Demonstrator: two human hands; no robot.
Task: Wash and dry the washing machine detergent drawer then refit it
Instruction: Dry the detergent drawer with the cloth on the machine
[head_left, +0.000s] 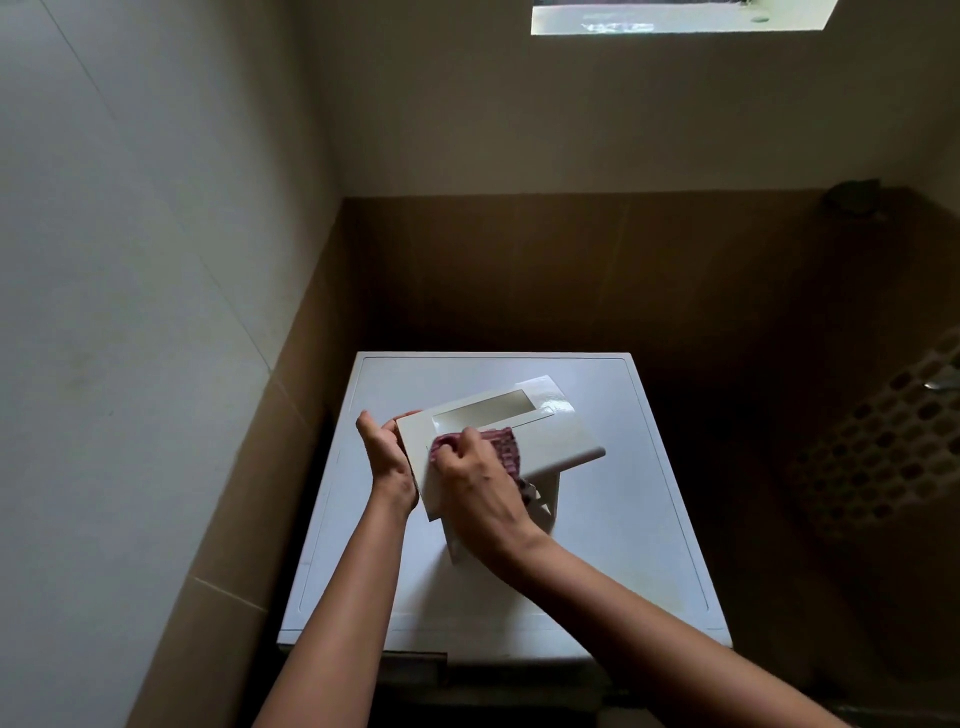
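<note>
The white drawer (545, 431) is held above the white top of the washing machine (623, 519), its flat front panel turned up toward the camera and its tray body hanging below. A recessed rectangular handle slot shows near the panel's far edge. The left hand (387, 452) grips the panel's left edge, thumb and fingers wrapped around it. The right hand (478, 488) is clenched on a bunched red checked cloth (501, 447) and presses it against the face of the panel, just below the slot. Both forearms are bare. The machine stands in a corner between a pale wall (130, 260) on the left and brown tiles (571, 270) behind. A perforated basket (883, 452) stands at the right.
</note>
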